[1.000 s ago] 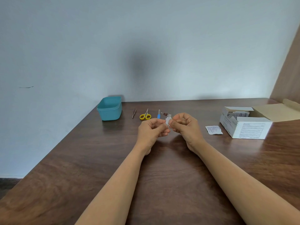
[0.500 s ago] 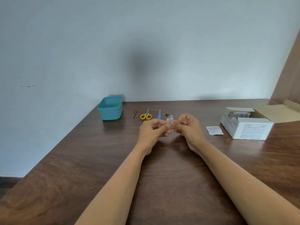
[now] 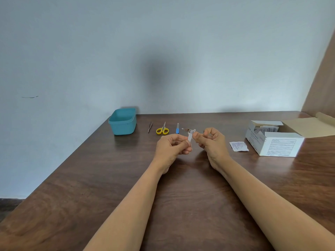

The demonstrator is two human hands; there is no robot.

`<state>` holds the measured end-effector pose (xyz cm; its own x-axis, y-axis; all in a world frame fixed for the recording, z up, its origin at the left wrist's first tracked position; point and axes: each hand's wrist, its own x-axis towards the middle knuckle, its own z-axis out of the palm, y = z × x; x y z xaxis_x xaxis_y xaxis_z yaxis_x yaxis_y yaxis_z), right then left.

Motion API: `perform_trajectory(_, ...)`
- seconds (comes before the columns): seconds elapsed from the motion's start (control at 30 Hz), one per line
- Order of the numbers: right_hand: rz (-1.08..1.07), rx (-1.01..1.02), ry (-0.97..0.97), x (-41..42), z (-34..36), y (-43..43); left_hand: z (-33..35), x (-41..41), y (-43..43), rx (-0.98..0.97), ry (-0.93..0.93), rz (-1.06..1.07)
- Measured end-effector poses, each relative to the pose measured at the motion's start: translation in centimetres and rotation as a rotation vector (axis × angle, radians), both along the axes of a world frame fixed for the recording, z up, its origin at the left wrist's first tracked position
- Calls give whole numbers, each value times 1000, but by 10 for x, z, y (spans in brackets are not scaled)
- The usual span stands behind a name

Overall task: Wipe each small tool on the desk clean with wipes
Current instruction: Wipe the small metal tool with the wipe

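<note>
Held item: wipe sachet (image 3: 190, 138) – a narrow white strip standing nearly upright above the desk (image 3: 181, 205), between the two hands; any print on it is too small to read.
Left hand (image 3: 172, 147): fingers curled, thumb and forefinger pinching the strip's lower end.
Right hand (image 3: 212, 144): fingers curled, thumb and forefinger closed on the strip's upper end; the hands are close together.
Tools, in a row just beyond the hands: tweezers (image 3: 150, 126), yellow-handled scissors (image 3: 162, 130), blue-handled file (image 3: 177, 128), steel nail clipper (image 3: 186, 130).
Teal tub (image 3: 123, 122): at the row's left end, open-topped.
Wipe box (image 3: 275, 144): white carton on the right, flap open – printed panels illegible.
Spare sachet (image 3: 239, 146): flat on the desk just beside the box, its text unreadable.
</note>
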<state>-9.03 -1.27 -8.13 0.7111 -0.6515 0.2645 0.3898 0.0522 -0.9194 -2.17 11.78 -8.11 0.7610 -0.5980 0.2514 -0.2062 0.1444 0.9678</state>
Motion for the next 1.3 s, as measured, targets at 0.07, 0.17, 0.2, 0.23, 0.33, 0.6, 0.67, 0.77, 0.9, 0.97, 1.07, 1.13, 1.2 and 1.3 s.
perform_trajectory(0.07, 39, -47, 16, 0, -1, -1, -1, 1, 1, -15, 7, 13)
perform_trajectory(0.17, 96, -115, 29, 2, -2, 0, -2, 3, 2, -42, 20, 38)
perform_trajectory(0.2, 103, -131, 29, 3, -2, 0, -2, 3, 2, -46, 23, 45)
perform_trajectory(0.23, 108, -145, 29, 3, -3, 0, -2, 3, 2, -46, 23, 52)
perform_trajectory(0.33, 123, -178, 30, 4, -4, 0, -2, 3, 2, -31, 11, 53)
perform_trajectory(0.6, 45, -27, -31, 0, 0, 0, -2, 0, -1, 3, -37, 5)
perform_trajectory(0.67, 34, 14, -45, -1, 1, -1, -1, -1, -2, 7, -48, -14)
perform_trajectory(0.77, 36, 30, -52, 0, 2, 0, -1, 0, -1, 6, -53, -18)
perform_trajectory(0.9, 88, -80, -18, 0, 0, 1, -3, 2, 0, -26, -23, 20)
perform_trajectory(0.97, 119, -153, -1, 1, 0, 3, -3, 3, 1, -43, -2, 34)
perform_trajectory(1.07, 130, -202, 16, 1, -1, 2, -4, 5, 2, -38, 1, 29)
perform_trajectory(1.13, 127, -217, 25, 1, -2, 1, -4, 5, 2, -23, -13, 25)
perform_trajectory(1.2, 124, -202, 18, 1, -3, 1, -4, 3, 1, -28, -26, 22)
perform_trajectory(1.3, 100, -135, -15, 0, -1, 2, -4, 2, -1, -48, -39, 15)
